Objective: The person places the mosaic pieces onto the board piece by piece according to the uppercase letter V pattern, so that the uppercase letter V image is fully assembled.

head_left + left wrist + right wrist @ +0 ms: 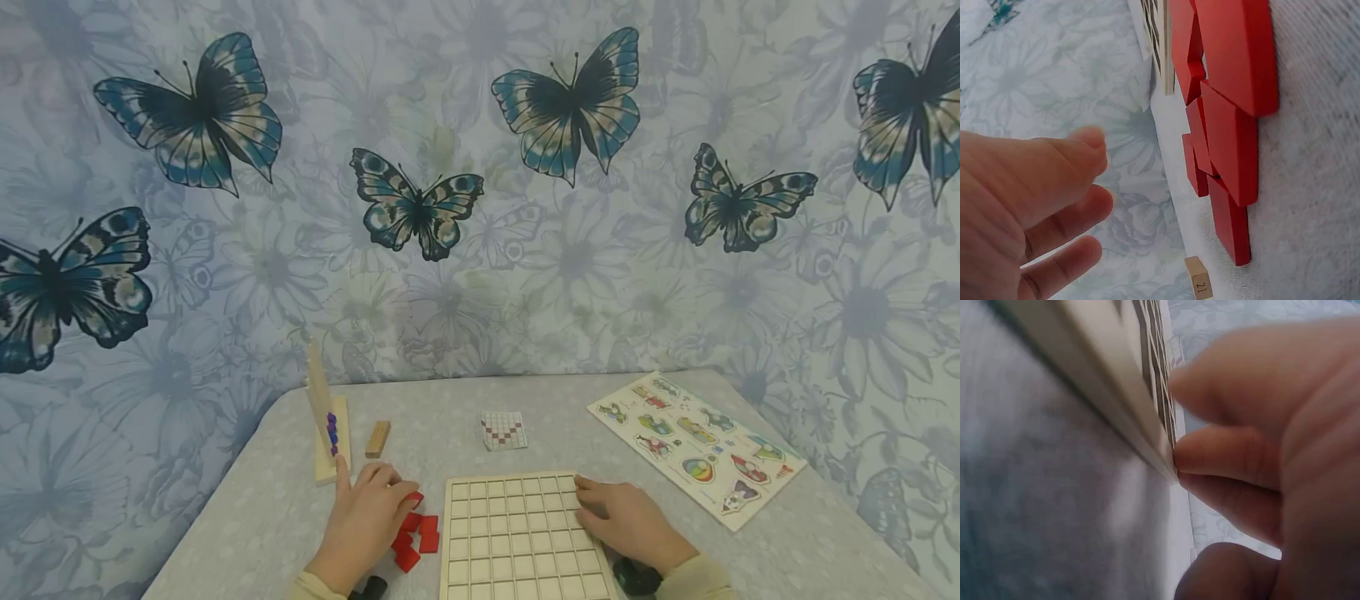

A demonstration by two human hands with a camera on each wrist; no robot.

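Observation:
My left hand (363,517) hovers by a loose group of red square tiles (428,542), left of the wooden grid board (498,546). In the left wrist view its thumb (1066,159) and fingers are apart, and nothing shows between them. The red tiles (1229,144) lie partly overlapping on the tablecloth. At the board's upper right corner, my right hand (626,517) touches the edge with its fingertips. Seen from the right wrist, the index finger (1222,450) meets the board's rim (1129,412), while the thumb (1229,375) is above it.
A small card with a brown checked pattern (504,431) lies beyond the board. Back left are a wooden stand (319,392) with purple pieces (332,433) and a wooden block (378,439). A picture puzzle board (697,450) lies at the right.

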